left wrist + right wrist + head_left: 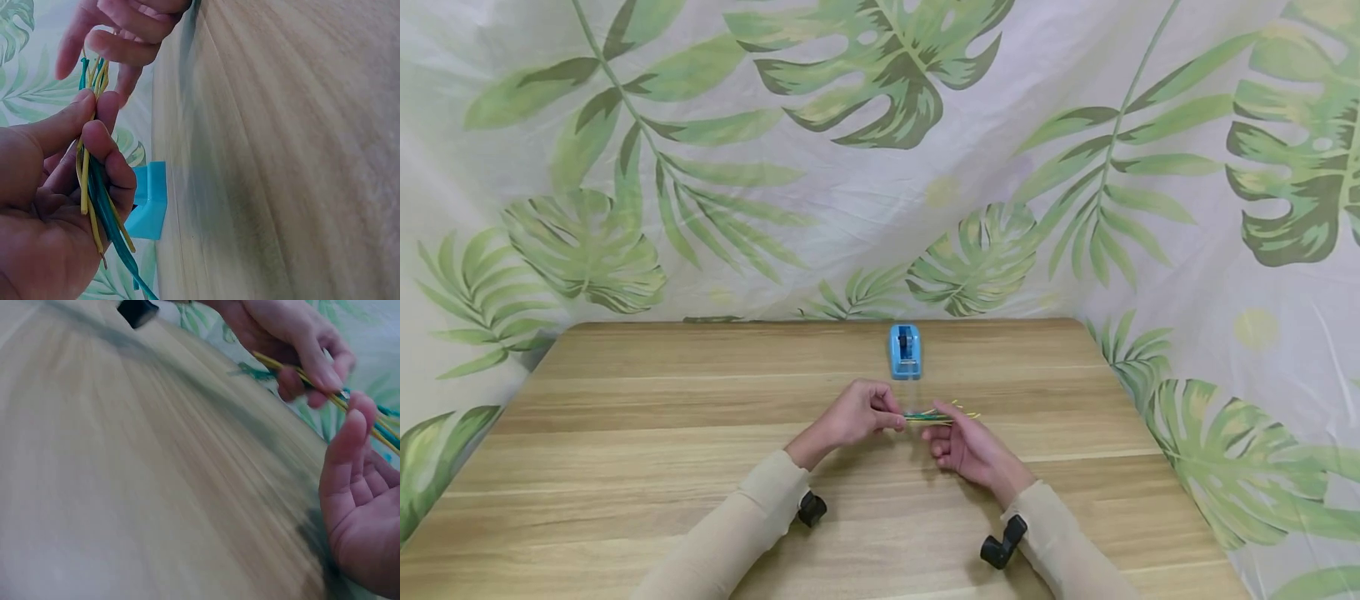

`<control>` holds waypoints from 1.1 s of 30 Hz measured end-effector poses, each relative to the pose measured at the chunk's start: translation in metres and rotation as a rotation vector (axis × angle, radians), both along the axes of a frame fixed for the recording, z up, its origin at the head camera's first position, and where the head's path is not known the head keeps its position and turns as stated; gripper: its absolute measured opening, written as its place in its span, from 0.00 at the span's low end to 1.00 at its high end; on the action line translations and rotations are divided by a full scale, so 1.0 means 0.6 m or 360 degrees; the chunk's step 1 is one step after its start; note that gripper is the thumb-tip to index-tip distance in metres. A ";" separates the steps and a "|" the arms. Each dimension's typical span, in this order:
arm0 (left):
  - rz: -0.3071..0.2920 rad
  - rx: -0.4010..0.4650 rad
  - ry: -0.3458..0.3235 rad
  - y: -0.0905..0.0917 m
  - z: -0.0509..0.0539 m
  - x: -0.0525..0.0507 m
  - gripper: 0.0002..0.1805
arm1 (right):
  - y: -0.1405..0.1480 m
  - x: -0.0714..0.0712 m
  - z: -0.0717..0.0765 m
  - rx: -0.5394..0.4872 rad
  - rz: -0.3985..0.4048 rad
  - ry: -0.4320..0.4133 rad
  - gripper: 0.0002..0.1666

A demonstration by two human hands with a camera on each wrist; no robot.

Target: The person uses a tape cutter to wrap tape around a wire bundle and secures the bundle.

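A loose bundle of thin yellow and green wires (925, 418) is held above the table, in front of a blue tape dispenser (905, 352). My left hand (862, 414) pinches the bundle between thumb and fingers; loose wire ends (106, 219) trail over its palm in the left wrist view. Beside the far part of the bundle is my right hand (972, 450), its fingers (347, 447) loosely bent and not closed round the wires. Whether its fingertips touch them is hard to tell. A shiny spot on the bundle shows in the right wrist view.
The wooden table (662, 467) stretches out on both sides of the hands. Behind it hangs a leaf-patterned cloth (850, 192). Black cameras (1003, 542) are strapped at both wrists. A faint pale strip lies between the dispenser and the hands.
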State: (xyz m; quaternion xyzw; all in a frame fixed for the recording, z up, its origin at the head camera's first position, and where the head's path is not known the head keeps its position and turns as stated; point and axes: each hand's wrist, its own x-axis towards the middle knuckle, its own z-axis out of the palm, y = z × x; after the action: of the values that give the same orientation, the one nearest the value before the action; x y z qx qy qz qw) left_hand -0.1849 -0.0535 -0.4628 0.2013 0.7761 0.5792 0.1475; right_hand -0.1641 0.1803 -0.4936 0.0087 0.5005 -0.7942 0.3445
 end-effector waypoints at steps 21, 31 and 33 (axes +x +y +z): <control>-0.0025 -0.0042 0.0086 -0.007 -0.004 -0.002 0.08 | 0.039 -0.072 0.026 0.0156 0.0487 -0.0125 0.52; -0.0043 -0.0119 0.0152 -0.004 -0.003 -0.004 0.10 | 0.031 -0.072 0.036 0.0389 0.0479 -0.0035 0.31; -0.0051 -0.0137 0.0159 -0.004 -0.003 -0.004 0.09 | 0.029 -0.072 0.040 0.0414 0.0494 -0.0021 0.29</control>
State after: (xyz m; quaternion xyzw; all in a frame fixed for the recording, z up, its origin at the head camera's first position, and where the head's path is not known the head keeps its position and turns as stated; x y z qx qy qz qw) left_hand -0.1876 -0.0557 -0.4644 0.2359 0.8033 0.5320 0.1264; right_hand -0.2072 0.1979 -0.4699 -0.0190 0.5919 -0.6602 0.4620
